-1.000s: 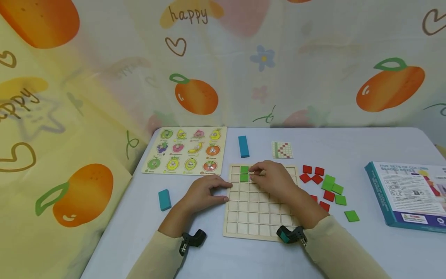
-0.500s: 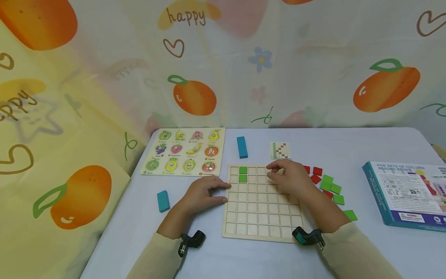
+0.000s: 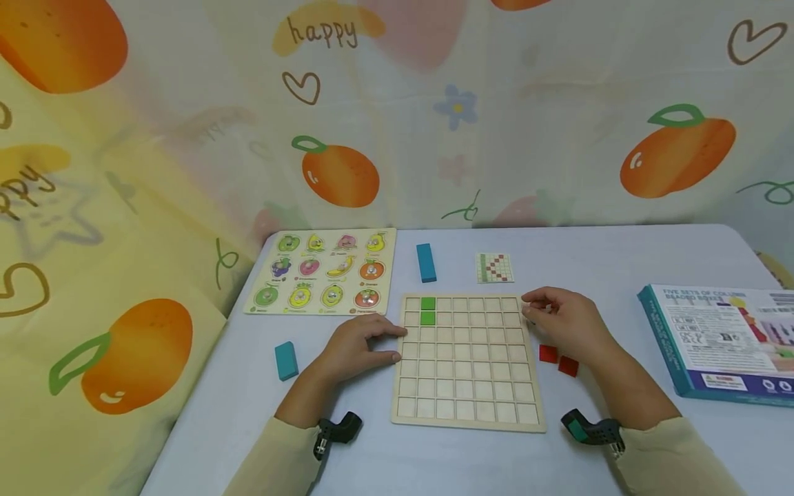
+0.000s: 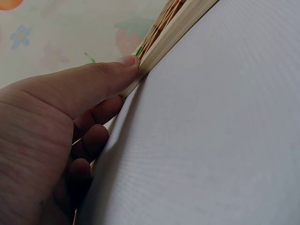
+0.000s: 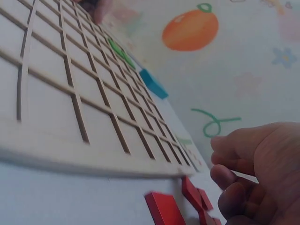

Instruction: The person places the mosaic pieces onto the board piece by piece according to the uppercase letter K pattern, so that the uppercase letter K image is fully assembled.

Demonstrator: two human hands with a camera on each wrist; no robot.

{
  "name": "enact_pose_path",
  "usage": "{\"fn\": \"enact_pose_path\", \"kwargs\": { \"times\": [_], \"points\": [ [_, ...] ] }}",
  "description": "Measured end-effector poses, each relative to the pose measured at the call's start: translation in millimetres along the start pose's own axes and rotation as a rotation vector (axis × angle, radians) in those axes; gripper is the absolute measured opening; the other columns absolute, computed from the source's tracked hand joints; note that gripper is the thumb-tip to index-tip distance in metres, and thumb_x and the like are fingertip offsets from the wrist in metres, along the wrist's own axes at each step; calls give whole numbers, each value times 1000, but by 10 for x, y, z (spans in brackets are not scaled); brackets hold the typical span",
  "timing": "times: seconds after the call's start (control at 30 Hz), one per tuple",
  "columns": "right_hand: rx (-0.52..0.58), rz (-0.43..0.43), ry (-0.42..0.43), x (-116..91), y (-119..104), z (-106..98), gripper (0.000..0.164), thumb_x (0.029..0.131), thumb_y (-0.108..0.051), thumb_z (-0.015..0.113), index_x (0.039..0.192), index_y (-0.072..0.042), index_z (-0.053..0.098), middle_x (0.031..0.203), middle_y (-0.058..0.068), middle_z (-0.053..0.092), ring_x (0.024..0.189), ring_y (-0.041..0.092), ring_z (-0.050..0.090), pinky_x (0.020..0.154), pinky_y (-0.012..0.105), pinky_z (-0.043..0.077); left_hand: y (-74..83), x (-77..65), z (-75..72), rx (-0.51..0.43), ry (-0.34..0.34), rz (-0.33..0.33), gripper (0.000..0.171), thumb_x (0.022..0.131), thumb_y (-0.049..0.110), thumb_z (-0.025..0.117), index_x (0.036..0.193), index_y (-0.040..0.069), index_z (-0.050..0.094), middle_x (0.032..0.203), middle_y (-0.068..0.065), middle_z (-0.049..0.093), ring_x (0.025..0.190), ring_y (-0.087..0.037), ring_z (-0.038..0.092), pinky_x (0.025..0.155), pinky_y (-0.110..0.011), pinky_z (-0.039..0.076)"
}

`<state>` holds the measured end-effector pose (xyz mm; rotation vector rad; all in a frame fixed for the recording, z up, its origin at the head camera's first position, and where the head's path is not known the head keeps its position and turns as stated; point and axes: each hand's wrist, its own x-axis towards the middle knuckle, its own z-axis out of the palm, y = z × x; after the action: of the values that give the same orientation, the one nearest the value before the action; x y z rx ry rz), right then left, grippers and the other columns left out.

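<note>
A wooden grid board (image 3: 468, 426) lies on the table, with two green square tiles (image 3: 428, 311) in its second column at the top. My left hand (image 3: 356, 348) touches the board's left edge with thumb and index fingertips; the left wrist view shows the thumb against the wooden rim (image 4: 173, 35). Beside the upper right corner, my right hand (image 3: 571, 320) hovers with fingers loosely bent, nothing visible between them. Red square tiles (image 3: 548, 353) lie just below it, and the right wrist view has several red tiles (image 5: 164, 208) near the fingers. My right hand and forearm hide the other loose tiles.
A small pattern card (image 3: 494, 268) and a blue block (image 3: 426, 262) lie behind the board. Another blue block (image 3: 286, 361) is left of my left hand. A fruit picture board (image 3: 319, 272) sits back left, a flat puzzle box (image 3: 722, 344) far right.
My right hand has moved rightward from beside the green tiles, across the board's top row, to the loose red tiles. My left hand has stayed at the board's left edge.
</note>
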<state>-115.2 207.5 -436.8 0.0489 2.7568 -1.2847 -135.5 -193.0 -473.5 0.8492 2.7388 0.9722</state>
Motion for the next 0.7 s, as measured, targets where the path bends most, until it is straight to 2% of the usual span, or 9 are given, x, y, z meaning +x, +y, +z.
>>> {"fn": "enact_pose_path", "kwargs": {
  "times": [0.1, 0.23, 0.37, 0.7],
  "points": [
    [18, 55, -1, -50, 63, -78, 35, 104, -28, 71, 132, -8, 71, 117, 13, 69, 101, 30, 57, 70, 34, 52, -4, 4, 1, 0, -7, -17, 42, 87, 28, 92, 127, 26, 79, 123, 14, 72, 105, -9, 60, 91, -34, 50],
    [0, 79, 7, -94, 190, -174, 36, 104, -30, 70, 134, -9, 70, 114, 13, 68, 95, 30, 56, 59, 32, 51, -5, 5, 10, 0, -3, -13, 42, 86, 28, 92, 126, 26, 79, 123, 14, 72, 102, -8, 59, 89, -33, 49],
    [-28, 82, 12, -118, 304, -264, 41, 105, -34, 69, 136, -7, 69, 117, 14, 71, 100, 31, 57, 66, 31, 52, 7, 2, 10, -4, -4, -11, 42, 87, 28, 92, 126, 25, 80, 123, 14, 72, 103, -8, 60, 89, -33, 49],
    [-52, 152, 4, -199, 493, -398, 53, 107, -40, 63, 145, -3, 61, 134, 24, 61, 113, 40, 52, 72, 35, 51, 21, 2, -3, -9, -9, -28, 42, 87, 28, 92, 126, 26, 80, 124, 14, 72, 105, -8, 60, 91, -34, 49]
  ]
}}
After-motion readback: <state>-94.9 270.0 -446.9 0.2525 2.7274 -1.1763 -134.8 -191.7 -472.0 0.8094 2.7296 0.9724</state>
